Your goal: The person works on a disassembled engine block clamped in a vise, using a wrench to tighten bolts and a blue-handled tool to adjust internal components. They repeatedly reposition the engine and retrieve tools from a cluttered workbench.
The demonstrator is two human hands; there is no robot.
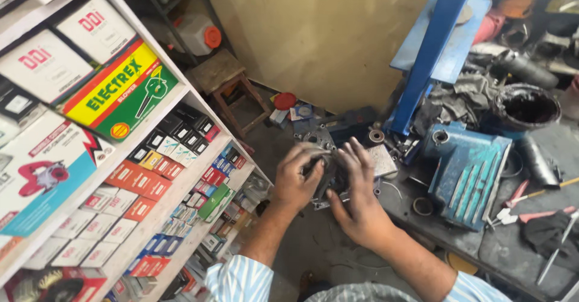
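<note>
On the left, white shelves [181, 175] carry rows of small boxes [145, 181]. At the middle, over the edge of a dirty workbench [422, 229], the left hand [297, 178] and right hand [356, 196] both close around a grey metal part [325, 178], fingers wrapped on it. To the right lie a blue metal block [470, 175] and a black tub [528, 108].

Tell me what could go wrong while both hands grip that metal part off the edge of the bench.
The metal part is gripped by the left hand and right hand over open floor, not the workbench; a slip could drop it. Both hands look greasy, which may weaken the hold. Loose rings and small pieces lie near the bench edge, where an elbow could knock them off.
</note>
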